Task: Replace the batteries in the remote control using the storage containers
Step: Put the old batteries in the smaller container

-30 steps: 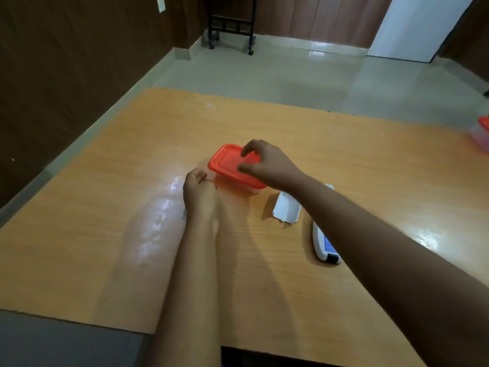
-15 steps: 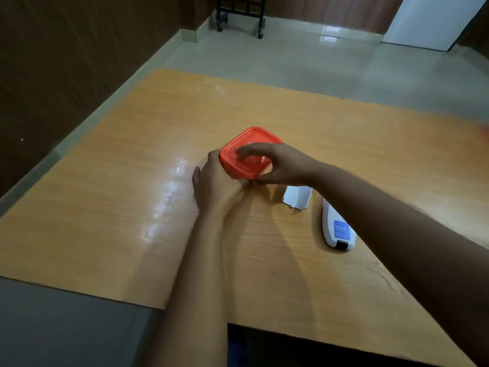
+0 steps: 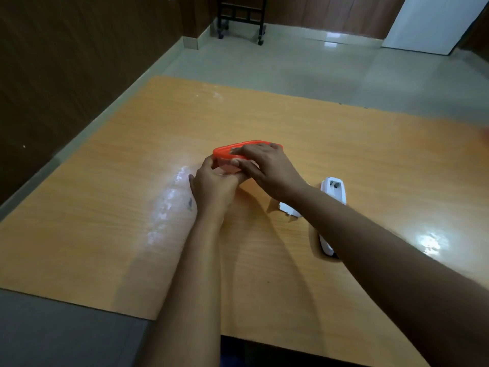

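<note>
A small clear storage container with an orange-red lid [image 3: 230,151] sits mid-table, held between both hands. My left hand [image 3: 211,186] grips its near left side from below. My right hand [image 3: 267,168] lies over the lid with its fingers on the lid's rim; the container's body is mostly hidden. The white remote control [image 3: 334,190] lies face down to the right, its battery bay open, and my right forearm crosses over its middle. Its white battery cover [image 3: 288,209] lies beside it, partly under my forearm. No batteries are visible.
The wooden table [image 3: 344,144] reaches to a far edge with tiled floor beyond. A dark wall runs along the left. A black wheeled stand [image 3: 240,19] is at the back of the room, and a grey surface [image 3: 53,335] borders the table's near left edge.
My left hand moved from the table onto the container's side. The container was tipped up, then lowered flatter, with my right hand staying on the lid. The view shifted a little.
</note>
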